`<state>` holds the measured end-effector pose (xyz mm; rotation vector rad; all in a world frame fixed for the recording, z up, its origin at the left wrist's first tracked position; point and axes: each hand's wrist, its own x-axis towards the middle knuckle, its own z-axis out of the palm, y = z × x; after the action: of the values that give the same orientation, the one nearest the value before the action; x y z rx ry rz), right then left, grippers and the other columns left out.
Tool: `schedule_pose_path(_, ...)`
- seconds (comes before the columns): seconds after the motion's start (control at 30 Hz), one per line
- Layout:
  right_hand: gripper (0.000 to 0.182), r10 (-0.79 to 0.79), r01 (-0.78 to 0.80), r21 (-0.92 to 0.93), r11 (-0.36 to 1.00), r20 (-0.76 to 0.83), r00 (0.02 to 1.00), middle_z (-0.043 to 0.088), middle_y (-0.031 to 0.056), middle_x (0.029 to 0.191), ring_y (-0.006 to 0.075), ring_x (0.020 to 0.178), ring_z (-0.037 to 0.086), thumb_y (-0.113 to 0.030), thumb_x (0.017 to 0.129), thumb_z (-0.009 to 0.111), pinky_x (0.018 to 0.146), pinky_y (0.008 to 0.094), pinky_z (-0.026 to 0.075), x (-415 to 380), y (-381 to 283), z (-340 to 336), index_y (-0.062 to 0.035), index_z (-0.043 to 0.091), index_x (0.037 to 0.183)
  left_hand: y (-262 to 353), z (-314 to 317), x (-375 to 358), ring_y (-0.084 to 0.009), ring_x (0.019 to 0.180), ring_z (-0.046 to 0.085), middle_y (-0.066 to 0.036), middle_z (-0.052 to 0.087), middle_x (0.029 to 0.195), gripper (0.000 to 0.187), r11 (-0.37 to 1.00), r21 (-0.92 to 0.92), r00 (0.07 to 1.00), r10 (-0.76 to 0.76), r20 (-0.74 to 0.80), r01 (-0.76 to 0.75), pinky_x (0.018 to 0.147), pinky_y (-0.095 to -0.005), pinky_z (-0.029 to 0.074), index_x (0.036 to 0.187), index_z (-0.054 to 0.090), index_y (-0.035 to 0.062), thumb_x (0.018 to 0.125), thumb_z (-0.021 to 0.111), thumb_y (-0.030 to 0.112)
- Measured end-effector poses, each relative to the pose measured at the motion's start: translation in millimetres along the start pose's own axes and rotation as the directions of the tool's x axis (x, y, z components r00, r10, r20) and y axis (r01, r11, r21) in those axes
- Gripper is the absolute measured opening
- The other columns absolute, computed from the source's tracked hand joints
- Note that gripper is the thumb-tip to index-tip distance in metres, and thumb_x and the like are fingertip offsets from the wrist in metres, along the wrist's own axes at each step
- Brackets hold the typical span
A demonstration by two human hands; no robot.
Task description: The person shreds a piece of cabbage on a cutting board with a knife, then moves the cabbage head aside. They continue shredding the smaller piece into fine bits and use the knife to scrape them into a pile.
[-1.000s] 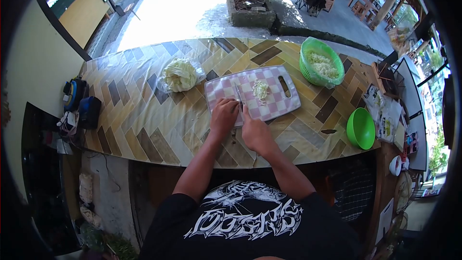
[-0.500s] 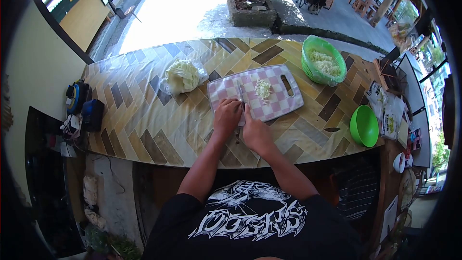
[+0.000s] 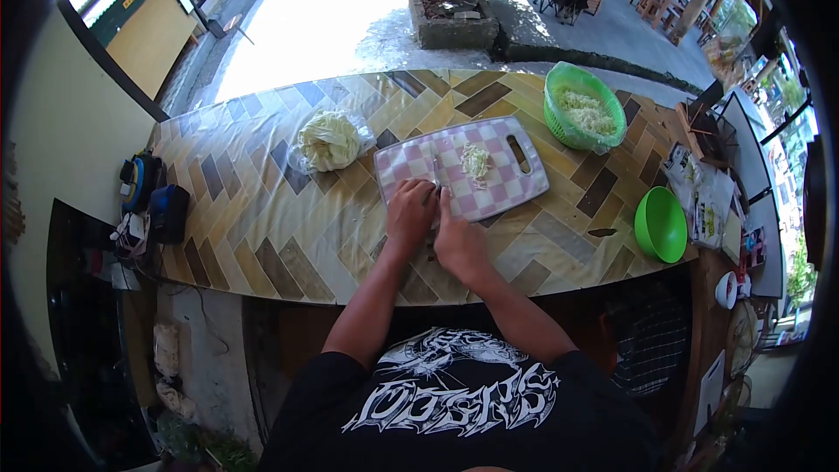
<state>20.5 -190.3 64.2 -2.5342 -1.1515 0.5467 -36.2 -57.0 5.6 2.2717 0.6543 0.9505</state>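
A pink-and-white checked cutting board (image 3: 502, 197) lies tilted on the table before me. My left hand (image 3: 411, 212) rests at its near left edge, fingers curled down; a small pale bit shows at the fingertips, but what they hold is mostly hidden. Close beside it, my right hand (image 3: 459, 243) is closed around the handle of a knife (image 3: 439, 163), index finger stretched forward. The blade points away from me over the board. To its right sits a small heap of shredded cabbage (image 3: 475, 164). A part-used head of cabbage (image 3: 330, 141) lies on clear plastic left of the board.
Beyond the board's right end stands a green basket (image 3: 554, 112) lined with plastic, holding shredded cabbage. A green bowl (image 3: 660, 225) sits near the table's right edge, by plastic packets (image 3: 699, 201). Dark blue and black items (image 3: 166, 212) stand at the left edge.
The view has shifted slightly. Both hands stay in nearly the same place on the board, with the right hand a little changed in angle. Nothing was let go.
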Motion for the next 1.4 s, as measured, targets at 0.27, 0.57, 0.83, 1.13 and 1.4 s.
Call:
schedule_pose_path(0.27,0.075,-0.046,0.046,0.013,0.999,0.013,0.999,0.076,0.0315,0.097,0.0501,0.092,0.076,-0.022,0.104,0.052,0.085,0.0623,0.059,11.7,7.5,-13.3,-0.007,0.025,0.172,-2.8,1.6,0.3,-0.0364,0.107,0.072,-0.014,0.08,0.109,0.015,1.0,0.02,1.0,0.023,0.005,-0.023,0.095,-0.046,0.058,0.1,0.08,0.0025,0.093,0.076,0.015)
schedule_pose_path(0.57,0.076,-0.037,0.037,0.056,0.998,-0.007,0.999,0.075,0.0335,0.098,0.052,0.094,0.075,-0.018,0.102,0.052,0.088,0.0628,0.059,13.0,3.9,-0.7,-0.0015,0.024,0.171,-0.6,1.0,1.2,-0.0374,0.107,0.071,-0.016,0.079,0.109,0.016,1.0,0.005,1.0,-0.011,0.001,0.011,0.095,-0.0466,0.057,0.1,0.079,0.0012,0.093,0.076,0.015)
schedule_pose_path(0.83,0.079,-0.066,0.069,-0.062,0.996,0.038,0.997,0.076,0.0332,0.102,0.0483,0.096,0.077,-0.013,0.1,0.056,0.087,0.0576,0.061,-1.8,-5.0,-11.4,0.0051,0.023,0.169,-2.2,-0.3,1.9,-0.0376,0.107,0.071,-0.016,0.079,0.109,0.015,1.0,-0.03,1.0,-0.008,0.015,0.009,0.095,-0.0471,0.057,0.099,0.079,0.0012,0.093,0.075,0.015)
schedule_pose_path(1.13,0.081,-0.12,0.121,-0.096,0.988,0.023,0.993,0.077,0.0301,0.098,0.0455,0.092,0.078,-0.011,0.099,0.06,0.085,0.0553,0.063,5.1,-2.9,-15.6,0.0086,0.022,0.168,-5.9,1.4,2.2,-0.0368,0.107,0.071,-0.016,0.079,0.111,0.017,1.0,-0.006,0.999,0.012,0.03,-0.011,0.096,-0.0465,0.057,0.101,0.08,0.0017,0.094,0.075,0.017)
schedule_pose_path(1.4,0.078,-0.047,0.048,-0.024,0.999,0.045,0.998,0.077,0.0318,0.102,0.048,0.094,0.077,-0.012,0.1,0.053,0.087,0.0575,0.062,6.3,-7.9,-3.0,0.0077,0.021,0.169,-6.8,1.0,0.9,-0.0367,0.107,0.072,-0.016,0.08,0.11,0.016,0.999,-0.039,1.0,-0.015,0.007,0.015,0.098,-0.0451,0.056,0.1,0.081,0.0005,0.092,0.078,0.014)
